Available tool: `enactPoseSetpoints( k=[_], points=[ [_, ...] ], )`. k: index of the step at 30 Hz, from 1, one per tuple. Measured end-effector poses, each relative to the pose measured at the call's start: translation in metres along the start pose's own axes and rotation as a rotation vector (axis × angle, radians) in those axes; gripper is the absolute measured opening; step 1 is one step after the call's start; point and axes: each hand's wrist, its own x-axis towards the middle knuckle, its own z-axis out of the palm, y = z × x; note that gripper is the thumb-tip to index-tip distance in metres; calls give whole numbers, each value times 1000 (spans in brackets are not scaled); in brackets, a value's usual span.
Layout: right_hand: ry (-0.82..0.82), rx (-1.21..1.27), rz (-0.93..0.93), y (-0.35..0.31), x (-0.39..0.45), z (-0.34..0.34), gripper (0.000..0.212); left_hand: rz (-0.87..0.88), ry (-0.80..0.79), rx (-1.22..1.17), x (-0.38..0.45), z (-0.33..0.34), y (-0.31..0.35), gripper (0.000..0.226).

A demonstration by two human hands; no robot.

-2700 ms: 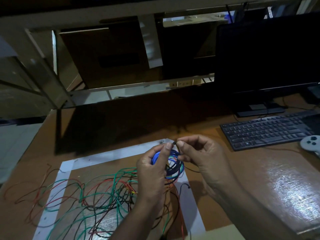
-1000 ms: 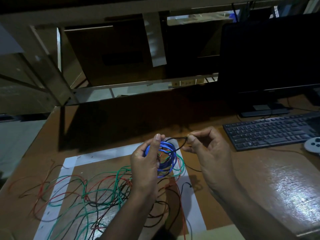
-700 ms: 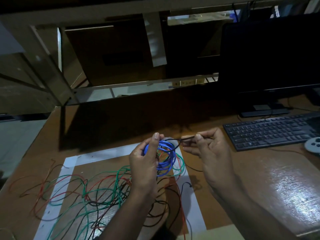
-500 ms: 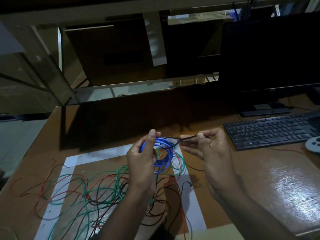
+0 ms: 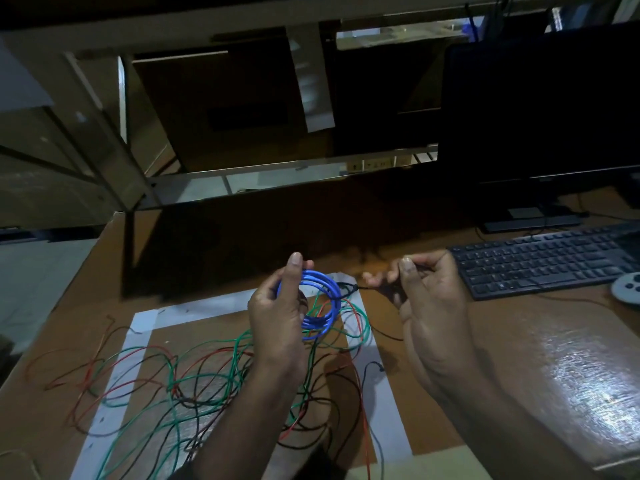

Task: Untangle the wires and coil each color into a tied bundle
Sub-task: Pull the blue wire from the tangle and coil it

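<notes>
We are at the tying step for the blue wire coil (image 5: 320, 308). Our left hand (image 5: 278, 323) grips the coil at its left side, thumb and fingers curled round the loops, and holds it up just above the taped white frame (image 5: 138, 327) on the desk (image 5: 519, 341). Our right hand (image 5: 429, 306) pinches a thin dark tie strand (image 5: 349, 288) that runs from the coil's right edge to the fingertips, drawn nearly straight. The knot looks unfinished to us. Next we judge the strand needs to be wrapped or cinched snug against the loops, while the left hand keeps them stacked so none springs out. The green wires (image 5: 207, 379), red wires (image 5: 86, 372) and black wires (image 5: 311, 410) lie tangled on the desk below, uncoiled.
</notes>
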Motion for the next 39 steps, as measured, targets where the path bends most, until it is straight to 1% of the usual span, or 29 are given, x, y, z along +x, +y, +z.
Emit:
enactPoseSetpoints(
  k=[2,4,8,12,15,18,21,23,25,26,28,30,31,32,34,36,38,39],
  points=[
    [-11,48,41,-2,-3,5,15,26,7,18,0,2,-1,26],
    [-11,89,108,-3,-5,8,15,83,54,76,2,1,-5,24],
    [30,179,315,0,-11,14,17,170,173,193,16,-1,-13,28],
    [0,236,481,2,-19,21,15,215,232,216,30,-3,-26,30],
    [-7,258,490,-3,-14,17,20,205,229,225,34,-5,-33,30],
    [-21,227,520,-5,-14,14,19,205,224,261,35,-3,-36,31],
    [-25,189,511,-3,-12,8,18,142,207,266,37,-2,-37,32],
    [-34,66,457,1,-7,-1,17,83,172,279,36,-5,-39,33],
    [-52,-138,371,5,-2,-13,8,55,134,300,31,-7,-39,33],
    [-63,-208,338,5,-1,-18,9,55,126,302,29,-9,-39,33],
    [-82,-230,317,9,2,-29,43,57,158,295,26,-7,-34,33],
    [-93,-137,347,16,2,-38,78,45,224,280,28,-3,-30,32],
    [-114,-103,353,21,1,-41,91,32,244,271,29,0,-28,32],
    [-145,-103,356,26,-1,-44,96,21,248,260,30,2,-28,33],
    [-190,-183,364,33,-7,-44,86,12,231,244,32,7,-30,35],
    [-198,-259,383,37,-10,-43,78,2,201,206,31,14,-31,34],
    [-198,-267,406,40,-9,-41,73,-25,132,165,26,23,-31,32],
    [-195,-256,414,40,-8,-40,67,-42,93,155,23,27,-30,31]
  ],
)
